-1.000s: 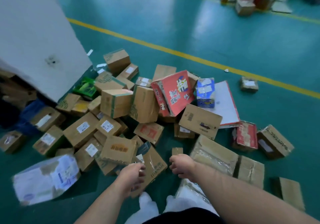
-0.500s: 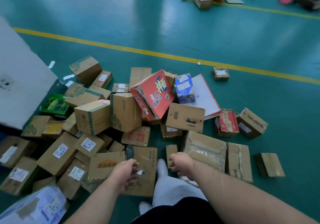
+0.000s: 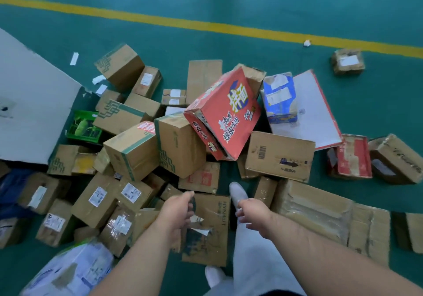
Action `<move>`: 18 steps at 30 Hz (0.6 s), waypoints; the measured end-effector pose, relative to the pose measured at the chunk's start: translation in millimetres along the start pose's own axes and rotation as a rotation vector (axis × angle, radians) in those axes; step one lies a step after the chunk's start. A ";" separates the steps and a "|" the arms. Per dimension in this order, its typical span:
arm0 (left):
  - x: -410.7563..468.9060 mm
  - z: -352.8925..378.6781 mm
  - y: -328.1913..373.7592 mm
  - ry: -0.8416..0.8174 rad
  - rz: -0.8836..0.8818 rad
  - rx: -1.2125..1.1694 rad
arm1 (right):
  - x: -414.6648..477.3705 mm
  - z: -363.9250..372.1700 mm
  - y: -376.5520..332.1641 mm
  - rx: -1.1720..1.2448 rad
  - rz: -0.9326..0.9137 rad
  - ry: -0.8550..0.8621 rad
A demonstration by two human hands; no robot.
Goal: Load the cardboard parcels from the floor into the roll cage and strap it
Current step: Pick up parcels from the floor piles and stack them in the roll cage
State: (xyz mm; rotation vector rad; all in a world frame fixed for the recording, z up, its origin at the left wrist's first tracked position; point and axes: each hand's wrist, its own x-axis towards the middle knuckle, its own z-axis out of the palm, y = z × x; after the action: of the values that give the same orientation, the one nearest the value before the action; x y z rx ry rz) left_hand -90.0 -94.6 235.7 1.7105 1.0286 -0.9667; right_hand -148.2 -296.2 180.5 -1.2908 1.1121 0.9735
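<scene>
Cardboard parcels (image 3: 135, 156) lay heaped on the green floor (image 3: 263, 4). At the far left a white board (image 3: 34, 103) covered the pile's edge, with a green box (image 3: 83, 126) just beside it and a white-wrapped packet (image 3: 73, 270) lower down.

The left hand (image 3: 178, 213) hung over a flat brown parcel (image 3: 212, 233). Its fingers (image 3: 191, 196) were loosely curled and held nothing. Whether they touched the card I could not tell.

A white shoe (image 3: 238, 191) stood just right of that parcel's top corner. The right hand (image 3: 254, 213) hovered below the shoe, fingers slack and empty, near a wide taped parcel (image 3: 315, 213).

Beyond the hands a tilted red carton (image 3: 225, 112) rested on the heap, with a blue-and-white box (image 3: 280, 98) beside it. Farther right one small parcel (image 3: 348, 60) sat apart, close to the yellow line (image 3: 206, 24).
</scene>
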 end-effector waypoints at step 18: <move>281.1 124.7 249.5 0.249 0.133 0.370 | 210.6 -58.8 -164.0 -0.031 0.037 0.089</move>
State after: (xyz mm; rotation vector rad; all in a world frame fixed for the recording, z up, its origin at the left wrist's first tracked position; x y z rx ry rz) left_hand 217.3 -212.7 15.7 2.2211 0.9165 -0.9145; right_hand 52.7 -376.9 13.7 -1.3536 1.1972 0.9723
